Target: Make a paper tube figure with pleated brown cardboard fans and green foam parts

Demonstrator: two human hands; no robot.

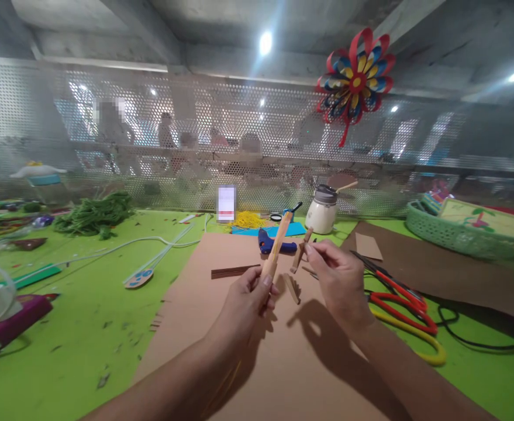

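My left hand [247,299] is closed round the lower end of a pale wooden stick [276,245] that slants up and to the right. My right hand [338,279] pinches a small brown cardboard strip [302,250] just right of the stick, with a notched piece hanging below it. Both hands hover above a brown cardboard sheet [221,327]. A dark strip bundle [234,271] lies on the sheet to the left. A blue glue gun [274,243] lies behind the stick.
Red and yellow scissors [403,304] and a black cable lie to the right. A white glue jar [322,210], a green basket [458,237], green yarn [94,215] and a paper pinwheel [355,79] on the perforated screen stand farther back. Other people sit beyond the screen.
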